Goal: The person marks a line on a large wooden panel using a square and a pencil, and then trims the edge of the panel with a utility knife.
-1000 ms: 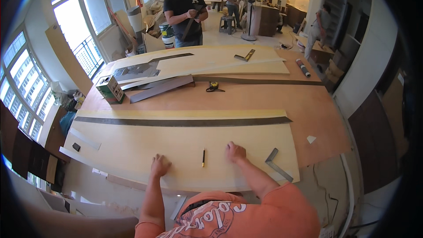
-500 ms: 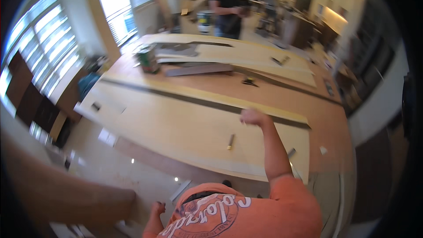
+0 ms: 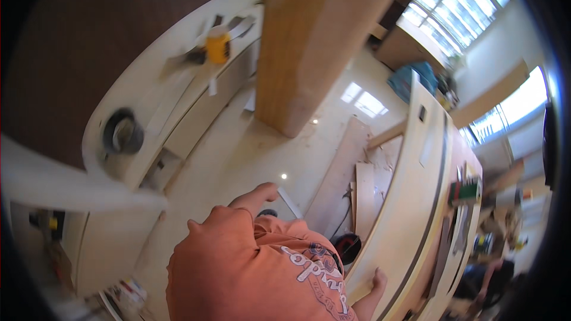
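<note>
My left hand [image 3: 266, 193] is in front of my body above the floor [image 3: 217, 160], fingers curled; anything inside is hidden. A pale strip [image 3: 290, 202] lies on the floor beyond it. My right hand [image 3: 377, 280] hangs beside the long pale board [image 3: 401, 202] on the worktable, fingers also curled and their contents unclear; I cannot tell if it touches the board. A dark strip [image 3: 433, 226] runs along that board, with a green metal can [image 3: 466, 192] farther right.
A tall wooden panel [image 3: 297, 53] stands ahead. At left, a white counter [image 3: 110, 104] holds a yellow container [image 3: 217, 44], blurred tools and a dark bucket [image 3: 122, 131]. Offcuts [image 3: 366, 199] lie under the table; a blue bag [image 3: 407, 80] is beyond it. A person [image 3: 493, 279] is at far right.
My view has swung sharply left, so the worktable is now on my right. Both hands have left their earlier places on the board; the left came off first, then the right.
</note>
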`<state>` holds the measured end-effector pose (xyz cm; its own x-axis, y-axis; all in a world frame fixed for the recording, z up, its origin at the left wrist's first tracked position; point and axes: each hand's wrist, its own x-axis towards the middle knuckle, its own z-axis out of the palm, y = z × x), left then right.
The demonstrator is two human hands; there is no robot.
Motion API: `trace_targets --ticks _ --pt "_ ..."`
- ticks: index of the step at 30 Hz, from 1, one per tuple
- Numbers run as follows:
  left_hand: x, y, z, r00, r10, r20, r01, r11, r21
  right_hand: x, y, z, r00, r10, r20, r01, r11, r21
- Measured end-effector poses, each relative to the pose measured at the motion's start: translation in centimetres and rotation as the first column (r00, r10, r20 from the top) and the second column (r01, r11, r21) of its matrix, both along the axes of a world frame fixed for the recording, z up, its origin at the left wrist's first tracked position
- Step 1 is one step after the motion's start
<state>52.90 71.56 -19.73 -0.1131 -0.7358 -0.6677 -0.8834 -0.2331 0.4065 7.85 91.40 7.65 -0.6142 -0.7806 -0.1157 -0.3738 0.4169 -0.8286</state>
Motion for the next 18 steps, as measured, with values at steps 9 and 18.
trace_targets --ticks 9,18 --pt "2.9 3.5 1.6 0.986 0.151 -0.067 -0.151 0.988 0.000 -15.3 -4.7 -5.6 0.986 0.061 0.153 -0.161 0.545 0.823" --pt "9.3 15.5 3.4 0.834 0.533 0.143 -0.547 0.832 0.095 -15.3 -6.7 -6.2 0.929 0.117 0.350 -0.297 0.802 0.519"
